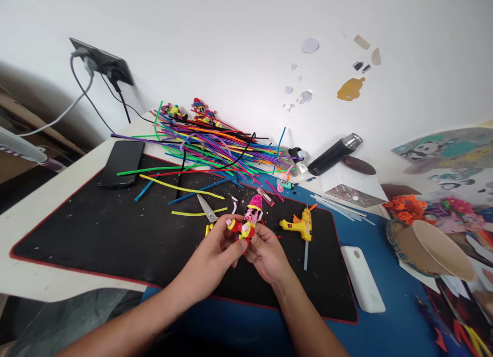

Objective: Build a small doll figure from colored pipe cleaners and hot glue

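Between both hands is a small pipe-cleaner doll (pixel 253 213) with a pink hat with a yellow brim, dark eye marks and red and yellow arms. My left hand (pixel 219 244) grips its body and arm from the left. My right hand (pixel 267 250) holds its lower body from the right; the doll's lower end is partly hidden by the fingers. Scissors (pixel 208 208) lie just beyond my left hand, their handles partly covered. A yellow glue gun (pixel 302 225) with a glue stick lies on the black mat (pixel 154 233) to the right of my right hand.
A heap of coloured pipe cleaners (pixel 215 146) spreads along the wall, with finished dolls (pixel 200 110) behind. A phone (pixel 122 163) lies at left, a black flask (pixel 335 154) leans on a white box (pixel 352 185), and a white power bank (pixel 362 279) sits at right.
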`<state>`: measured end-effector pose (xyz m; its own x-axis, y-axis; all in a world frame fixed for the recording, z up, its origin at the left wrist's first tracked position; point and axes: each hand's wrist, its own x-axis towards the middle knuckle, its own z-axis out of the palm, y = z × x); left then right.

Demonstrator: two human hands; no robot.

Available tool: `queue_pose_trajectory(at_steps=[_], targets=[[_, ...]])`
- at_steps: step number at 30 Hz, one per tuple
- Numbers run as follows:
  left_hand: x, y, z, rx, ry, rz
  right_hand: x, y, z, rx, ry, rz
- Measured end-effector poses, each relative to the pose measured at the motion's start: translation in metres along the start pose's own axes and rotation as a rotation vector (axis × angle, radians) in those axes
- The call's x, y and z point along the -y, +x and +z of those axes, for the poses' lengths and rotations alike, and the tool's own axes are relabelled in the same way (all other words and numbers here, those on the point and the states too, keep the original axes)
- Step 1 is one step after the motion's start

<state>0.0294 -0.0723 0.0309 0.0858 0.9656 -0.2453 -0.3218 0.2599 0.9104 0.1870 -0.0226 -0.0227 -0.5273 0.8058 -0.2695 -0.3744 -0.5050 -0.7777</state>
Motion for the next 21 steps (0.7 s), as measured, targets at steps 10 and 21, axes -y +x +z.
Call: queue_pose_trajectory(at_steps=[10,21], targets=[[0.0027,0.0007,0.0022,0.009,-0.056,0.006,-0.0026,0.0007,-0.003,0.006,0.035,0.005],[0.0017,0.0019,0.0077,0.006,-0.08,-0.003,-0.0027,-0.0004,-0.0038,-0.022,0.043,0.006]])
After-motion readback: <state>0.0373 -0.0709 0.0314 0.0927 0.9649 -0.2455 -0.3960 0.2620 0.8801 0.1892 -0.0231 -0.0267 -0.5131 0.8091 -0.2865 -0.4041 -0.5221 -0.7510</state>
